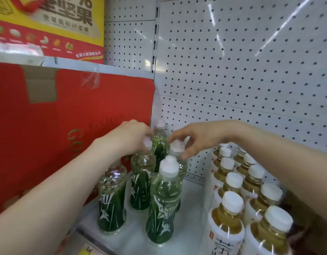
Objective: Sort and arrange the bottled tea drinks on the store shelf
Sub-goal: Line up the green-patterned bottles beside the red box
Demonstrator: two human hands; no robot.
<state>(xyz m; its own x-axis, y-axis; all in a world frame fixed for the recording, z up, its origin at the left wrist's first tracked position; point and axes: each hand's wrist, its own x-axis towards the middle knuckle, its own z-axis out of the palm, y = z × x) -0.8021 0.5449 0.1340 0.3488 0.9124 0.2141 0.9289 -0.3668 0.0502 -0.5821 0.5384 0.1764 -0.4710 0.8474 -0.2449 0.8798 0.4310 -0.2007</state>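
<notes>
While I watched the head feed, left grip (129,138) was curled round the white cap of a green-label tea bottle (142,181) beside the red carton (67,116). Right grip (199,138) pinched the cap of the neighbouring green bottle (177,149). Both stood upright on the shelf (192,199) among three more; white-label tea bottles (230,214) sat in two rows to the right.
</notes>
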